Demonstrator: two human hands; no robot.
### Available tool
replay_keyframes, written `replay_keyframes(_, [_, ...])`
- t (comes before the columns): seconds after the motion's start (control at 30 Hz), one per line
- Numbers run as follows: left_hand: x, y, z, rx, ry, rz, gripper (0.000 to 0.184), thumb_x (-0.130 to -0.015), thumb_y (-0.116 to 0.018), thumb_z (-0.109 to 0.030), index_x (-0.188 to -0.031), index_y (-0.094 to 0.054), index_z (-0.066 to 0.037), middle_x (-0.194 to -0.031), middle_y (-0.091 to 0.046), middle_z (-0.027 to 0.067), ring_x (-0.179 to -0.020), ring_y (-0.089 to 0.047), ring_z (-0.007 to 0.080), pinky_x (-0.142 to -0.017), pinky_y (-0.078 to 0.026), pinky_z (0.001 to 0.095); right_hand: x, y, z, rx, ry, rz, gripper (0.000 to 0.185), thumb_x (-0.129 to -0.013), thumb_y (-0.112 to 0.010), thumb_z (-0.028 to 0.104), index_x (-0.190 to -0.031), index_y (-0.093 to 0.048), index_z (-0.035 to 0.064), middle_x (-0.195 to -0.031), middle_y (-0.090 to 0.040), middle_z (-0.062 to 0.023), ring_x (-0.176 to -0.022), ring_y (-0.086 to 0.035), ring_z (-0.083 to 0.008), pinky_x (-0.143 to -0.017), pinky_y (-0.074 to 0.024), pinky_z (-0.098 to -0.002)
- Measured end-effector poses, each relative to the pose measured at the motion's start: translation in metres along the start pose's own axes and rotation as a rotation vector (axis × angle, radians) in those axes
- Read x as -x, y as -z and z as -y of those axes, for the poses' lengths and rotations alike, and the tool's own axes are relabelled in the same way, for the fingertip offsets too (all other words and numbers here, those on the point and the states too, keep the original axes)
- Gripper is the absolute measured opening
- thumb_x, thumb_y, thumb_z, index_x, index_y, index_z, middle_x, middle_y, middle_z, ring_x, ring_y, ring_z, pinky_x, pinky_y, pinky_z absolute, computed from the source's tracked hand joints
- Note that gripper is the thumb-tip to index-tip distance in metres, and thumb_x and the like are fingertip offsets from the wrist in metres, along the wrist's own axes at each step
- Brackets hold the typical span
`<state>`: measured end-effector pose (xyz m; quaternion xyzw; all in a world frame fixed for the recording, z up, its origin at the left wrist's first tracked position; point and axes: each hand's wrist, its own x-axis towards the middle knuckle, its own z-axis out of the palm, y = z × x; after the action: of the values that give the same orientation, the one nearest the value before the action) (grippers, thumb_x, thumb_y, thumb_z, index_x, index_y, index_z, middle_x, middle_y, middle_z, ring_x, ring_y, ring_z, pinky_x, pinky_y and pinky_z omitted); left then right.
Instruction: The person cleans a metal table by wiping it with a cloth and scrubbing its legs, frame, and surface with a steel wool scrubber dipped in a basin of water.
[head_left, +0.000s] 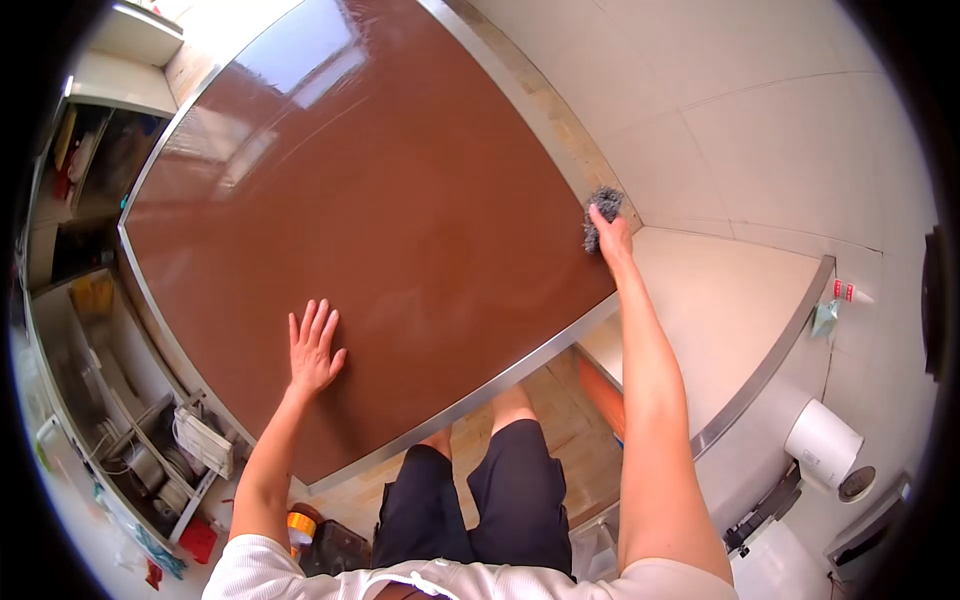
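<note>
A large brown glossy tabletop with a metal edge spreads out in front of me. My left hand lies flat near its lower left part, fingers spread, holding nothing. At the tabletop's right edge, my right hand grips a grey scrubbing pad, the thumb lying over it. The pad is at the metal trim, next to the wall side. Window light reflects off the far left part of the surface.
Left are open shelves with stored items and a white power strip. Right are a pale counter, a tiled wall, a paper roll and a small tube. Below, an orange-lidded jar stands by my legs.
</note>
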<state>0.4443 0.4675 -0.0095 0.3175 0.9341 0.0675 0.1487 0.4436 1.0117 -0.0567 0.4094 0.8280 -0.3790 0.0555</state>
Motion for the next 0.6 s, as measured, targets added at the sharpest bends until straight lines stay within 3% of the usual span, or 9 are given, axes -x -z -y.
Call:
replay_keyframes(0.1, [-0.01, -0.008, 0.003, 0.082, 0.055, -0.163, 0.063, -0.074, -0.058, -0.025, -0.131, -0.036, -0.009, -0.142, -0.029, 0.0104, -0.132, -0.023, 0.0288, -0.107, -0.013, 0.0482, 0.02, 0.0, 0.003, -0.053, -0.074, 0.097, 0.05, -0.077, -0.059, 0.049, -0.093, -0.064, 0.0021, -0.084, -0.065, -0.0179, -0.082, -0.062, -0.0335, -0.071, -0.0459, -0.0395])
replay_keyframes(0.17, [-0.1, 0.019, -0.013, 0.091, 0.057, -0.355, 0.06, -0.077, -0.056, -0.02, -0.132, -0.033, -0.009, -0.142, -0.03, 0.0108, -0.13, -0.027, 0.0278, -0.106, -0.016, 0.0457, 0.03, 0.011, 0.028, -0.053, -0.059, 0.137, 0.05, -0.077, -0.061, 0.047, -0.093, -0.062, -0.0008, -0.083, -0.064, -0.0203, -0.082, -0.062, -0.0343, -0.071, -0.0459, -0.0391])
replay_keyframes(0.23, [-0.218, 0.049, -0.027, 0.124, 0.075, -0.449, 0.057, -0.084, -0.051, -0.017, -0.135, -0.028, -0.009, -0.142, -0.028, 0.0109, -0.132, -0.024, 0.0264, -0.107, -0.015, 0.0454, 0.008, 0.013, 0.013, -0.138, -0.143, 0.342, 0.046, -0.077, -0.063, 0.042, -0.089, -0.063, -0.0021, -0.076, -0.063, -0.0138, -0.071, -0.061, -0.025, -0.065, -0.0457, -0.0337])
replay_keyframes(0.3, [-0.32, 0.06, -0.013, 0.051, 0.038, -0.456, 0.056, -0.089, -0.046, -0.024, -0.138, -0.024, -0.009, -0.144, -0.024, 0.0096, -0.135, -0.019, 0.0259, -0.108, -0.012, 0.0476, -0.014, 0.032, 0.028, -0.401, -0.196, 0.547, 0.043, -0.077, -0.064, 0.04, -0.087, -0.063, -0.0016, -0.073, -0.062, -0.0089, -0.067, -0.058, -0.0186, -0.062, -0.0448, -0.0307])
replay_keyframes(0.33, [-0.362, 0.061, 0.001, -0.023, 0.019, -0.44, 0.056, -0.091, -0.042, -0.029, -0.139, -0.022, -0.008, -0.145, -0.022, 0.0096, -0.136, -0.016, 0.0262, -0.108, -0.011, 0.0481, -0.036, 0.034, 0.026, -0.447, -0.193, 0.523, 0.036, -0.077, -0.064, 0.037, -0.086, -0.064, 0.0015, -0.072, -0.059, -0.0026, -0.065, -0.052, -0.011, -0.062, -0.0425, -0.026])
replay_keyframes(0.37, [-0.392, 0.066, 0.008, -0.08, 0.039, -0.39, 0.056, -0.092, -0.038, -0.033, -0.14, -0.021, -0.009, -0.147, -0.018, 0.0087, -0.137, -0.013, 0.0256, -0.108, -0.01, 0.0488, -0.062, 0.038, 0.024, -0.334, -0.21, 0.553, 0.036, -0.075, -0.065, 0.034, -0.083, -0.063, -0.0013, -0.072, -0.061, -0.0066, -0.072, -0.055, -0.0163, -0.067, -0.043, -0.029])
replay_keyframes(0.43, [-0.427, 0.06, 0.019, -0.112, 0.02, -0.262, 0.057, -0.092, -0.036, -0.037, -0.141, -0.021, -0.011, -0.148, -0.015, 0.0074, -0.137, -0.009, 0.0253, -0.108, -0.009, 0.0499, -0.116, 0.02, 0.004, -0.06, 0.052, 0.547, 0.04, -0.073, -0.067, 0.03, -0.093, -0.058, -0.003, -0.082, -0.062, -0.0131, -0.086, -0.057, -0.0245, -0.076, -0.0439, -0.0338])
replay_keyframes(0.53, [-0.431, 0.06, 0.016, -0.125, -0.021, -0.29, 0.057, -0.091, -0.036, -0.036, -0.141, -0.022, -0.013, -0.148, -0.015, 0.0062, -0.137, -0.01, 0.0263, -0.107, -0.009, 0.0502, -0.151, -0.033, -0.022, -0.117, 0.137, 0.307, 0.052, -0.072, -0.069, 0.03, -0.109, -0.049, -0.0006, -0.101, -0.058, -0.0191, -0.102, -0.053, -0.0312, -0.084, -0.0428, -0.0383])
replay_keyframes(0.6, [-0.433, 0.057, 0.012, -0.121, -0.035, -0.292, 0.057, -0.091, -0.034, -0.036, -0.141, -0.022, -0.011, -0.148, -0.017, 0.0075, -0.137, -0.01, 0.0275, -0.107, -0.009, 0.0499, -0.167, -0.069, -0.034, -0.22, 0.115, 0.338, 0.059, -0.072, -0.069, 0.033, -0.116, -0.044, 0.0026, -0.11, -0.053, -0.0193, -0.106, -0.052, -0.0312, -0.087, -0.0421, -0.0378])
